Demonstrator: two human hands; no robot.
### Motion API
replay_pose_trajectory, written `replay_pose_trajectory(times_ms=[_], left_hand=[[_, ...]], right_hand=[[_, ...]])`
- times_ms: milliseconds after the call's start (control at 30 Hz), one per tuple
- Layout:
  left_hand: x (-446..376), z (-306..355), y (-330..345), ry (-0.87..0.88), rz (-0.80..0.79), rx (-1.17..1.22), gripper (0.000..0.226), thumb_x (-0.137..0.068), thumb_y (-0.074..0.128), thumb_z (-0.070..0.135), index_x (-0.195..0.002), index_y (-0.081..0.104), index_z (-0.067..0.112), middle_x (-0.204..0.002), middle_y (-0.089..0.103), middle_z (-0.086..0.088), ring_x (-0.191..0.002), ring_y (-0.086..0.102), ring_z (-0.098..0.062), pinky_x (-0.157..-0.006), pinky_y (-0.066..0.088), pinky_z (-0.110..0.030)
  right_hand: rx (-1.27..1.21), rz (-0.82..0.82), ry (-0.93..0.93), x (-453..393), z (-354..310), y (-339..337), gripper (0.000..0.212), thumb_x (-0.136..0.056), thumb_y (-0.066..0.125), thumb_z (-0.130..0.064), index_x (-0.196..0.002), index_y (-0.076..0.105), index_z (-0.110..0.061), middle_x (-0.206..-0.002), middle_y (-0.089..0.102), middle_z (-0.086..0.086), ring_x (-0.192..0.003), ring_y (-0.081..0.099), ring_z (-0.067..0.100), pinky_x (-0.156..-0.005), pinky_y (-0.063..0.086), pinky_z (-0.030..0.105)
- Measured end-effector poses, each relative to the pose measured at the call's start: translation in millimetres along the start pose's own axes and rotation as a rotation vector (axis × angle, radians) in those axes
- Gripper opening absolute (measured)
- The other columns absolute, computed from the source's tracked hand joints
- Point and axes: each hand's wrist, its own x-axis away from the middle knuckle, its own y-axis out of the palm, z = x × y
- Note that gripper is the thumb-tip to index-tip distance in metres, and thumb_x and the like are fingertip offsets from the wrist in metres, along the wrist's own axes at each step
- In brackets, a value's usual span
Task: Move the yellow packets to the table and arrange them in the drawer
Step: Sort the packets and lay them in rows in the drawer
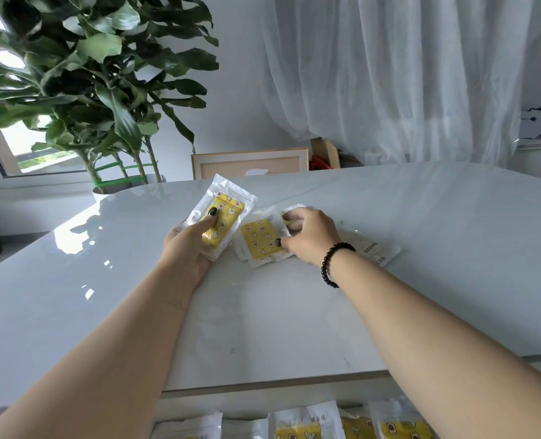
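Your left hand [196,239] grips one yellow packet [220,221], long axis tilted away. Your right hand [307,236] curls onto the pile [262,243] just beside it, nearer the loose packets.

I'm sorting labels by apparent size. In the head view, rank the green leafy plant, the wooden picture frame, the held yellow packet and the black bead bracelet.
1. Green leafy plant
2. Wooden picture frame; it stands farther off, so its true size is unsure
3. Yellow packet in a clear wrapper, in the left hand
4. Black bead bracelet
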Motion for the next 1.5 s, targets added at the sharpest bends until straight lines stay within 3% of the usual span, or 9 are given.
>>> replay_pose_trajectory(times_ms=[133,433,667,800,867,967,1133,1333,1500], left_hand=[[1,1,0,-0.075,-0.105,-0.009,0.029,-0.087,0.063,0.004,-0.115,0.061,-0.004,-0.11,0.069,-0.021,-0.083,0.071,-0.028,-0.063,0.06,-0.037],[14,0,12,-0.218,-0.409,-0.036,0.02,-0.088,0.053,0.011,-0.106,0.06,0.003,-0.083,0.072,-0.01,-0.066,0.071,-0.016,-0.058,0.057,-0.025],[13,0,10,-0.187,-0.413,0.042,0.018,-0.094,0.047,0.008,-0.107,0.059,0.006,-0.082,0.072,-0.009,-0.066,0.071,-0.017,-0.061,0.058,-0.026],[16,4,11,-0.162,-0.475,0.166,0.038,-0.056,0.086,0.012,-0.092,0.075,0.003,-0.09,0.074,-0.012,-0.078,0.073,-0.02,-0.065,0.059,-0.027],[14,4,10,-0.17,-0.512,0.188,0.058,-0.032,0.097,0.013,-0.086,0.078,0.003,-0.098,0.073,-0.012,-0.086,0.072,-0.02,-0.078,0.059,-0.028],[12,2,7,-0.193,-0.56,0.131,0.063,-0.03,0.099,0.018,-0.087,0.078,0.003,-0.096,0.072,-0.012,-0.085,0.072,-0.02,-0.082,0.056,-0.026],[28,4,13,-0.251,-0.674,0.069,0.059,-0.03,0.098,0.013,-0.081,0.074,-0.005,-0.073,0.069,-0.018,-0.049,0.066,-0.021,-0.037,0.049,-0.019],[34,6,15,-0.23,-0.722,-0.023,0.054,-0.033,0.098,0.021,-0.077,0.075,-0.001,-0.063,0.067,-0.014,-0.038,0.058,-0.017,-0.029,0.038,-0.014],[36,6,16,-0.228,-0.665,0.077,0.059,-0.026,0.097,0.009,-0.077,0.073,-0.006,-0.066,0.068,-0.019,-0.043,0.064,-0.023,-0.032,0.045,-0.019]], right_hand=[[0.053,-0.017,-0.022,-1,0,4,0.043,-0.081,0.067,-0.007,-0.121,0.059,-0.018,-0.107,0.066,-0.002,-0.089,0.058,0.011,-0.069,0.046,0.016],[0.005,0.035,-0.016,-2,3,7,0.031,-0.08,0.065,-0.007,-0.109,0.066,-0.016,-0.095,0.067,-0.003,-0.085,0.06,0.012,-0.063,0.048,0.016],[-0.412,0.474,0.116,-11,4,-10,0.018,-0.081,0.065,-0.008,-0.091,0.058,-0.021,-0.089,0.063,-0.003,-0.075,0.06,0.016,-0.059,0.047,0.02],[-0.78,0.485,0.243,-13,7,-25,0.03,-0.074,0.069,-0.004,-0.096,0.056,-0.02,-0.087,0.063,0.003,-0.075,0.064,0.024,-0.071,0.058,0.04],[-0.838,0.463,0.196,-10,6,-31,0.035,-0.072,0.073,-0.003,-0.101,0.059,-0.017,-0.087,0.063,0.002,-0.072,0.063,0.019,-0.067,0.056,0.033],[-0.775,0.398,0.064,-4,0,-31,0.029,-0.074,0.075,-0.003,-0.1,0.065,-0.01,-0.083,0.068,0.002,-0.062,0.064,0.01,-0.057,0.053,0.025],[-0.552,0.324,-0.081,1,-5,-20,0.012,-0.076,0.071,-0.006,-0.074,0.072,-0.018,-0.066,0.069,-0.001,-0.06,0.063,0.01,-0.062,0.057,0.031],[-0.393,0.199,-0.053,-5,1,-19,0.012,-0.079,0.068,-0.014,-0.07,0.063,-0.022,-0.077,0.069,0.004,-0.071,0.063,0.019,-0.068,0.057,0.041],[-0.255,0.259,-0.103,-4,2,-13,0.02,-0.08,0.064,-0.01,-0.066,0.056,-0.021,-0.051,0.056,-0.012,-0.051,0.049,-0.002,-0.048,0.04,0.012]])
